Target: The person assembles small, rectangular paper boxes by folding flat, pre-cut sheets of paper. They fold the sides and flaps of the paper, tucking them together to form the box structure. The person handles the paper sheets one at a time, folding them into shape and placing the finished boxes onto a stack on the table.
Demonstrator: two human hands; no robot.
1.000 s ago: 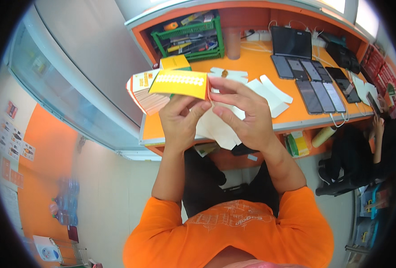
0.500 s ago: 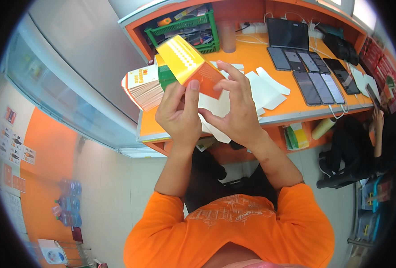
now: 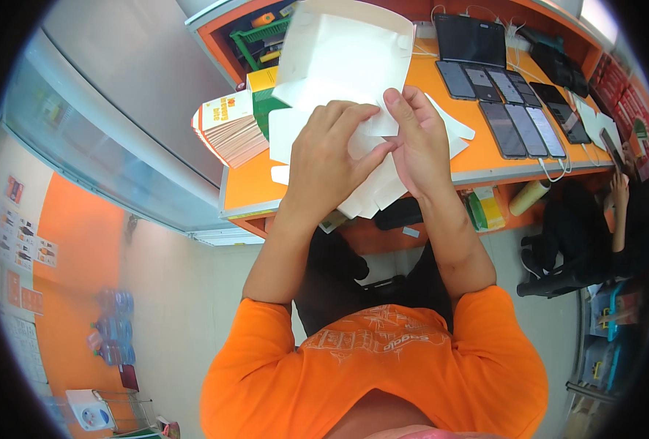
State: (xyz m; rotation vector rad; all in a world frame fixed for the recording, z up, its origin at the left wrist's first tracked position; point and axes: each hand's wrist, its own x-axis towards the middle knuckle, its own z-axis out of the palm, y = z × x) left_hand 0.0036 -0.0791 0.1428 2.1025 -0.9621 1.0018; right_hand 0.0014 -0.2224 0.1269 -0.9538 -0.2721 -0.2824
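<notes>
A partly folded carton (image 3: 346,55) stands up in front of me, its white inside and raised side walls facing me. My right hand (image 3: 421,143) pinches its near edge, the thumb lying over a white flap. Against that same edge, my left hand (image 3: 332,157) is closed with its index finger and thumb on the small flaps; its other fingers are curled and partly hidden. Under both hands, white unfolded card blanks (image 3: 372,194) lie on the orange desk (image 3: 247,192).
On the left stands a stack of folded printed cartons (image 3: 230,135), next to green and yellow boxes (image 3: 267,106). A green basket (image 3: 250,45) is behind. Rows of phones (image 3: 504,128) and a laptop (image 3: 471,40) occupy the right. Another person's hand (image 3: 619,189) holds a phone at far right.
The carton showed its yellow and orange outside; now its open white inside faces me and fills more of the view. My right hand has turned and closed on its edge.
</notes>
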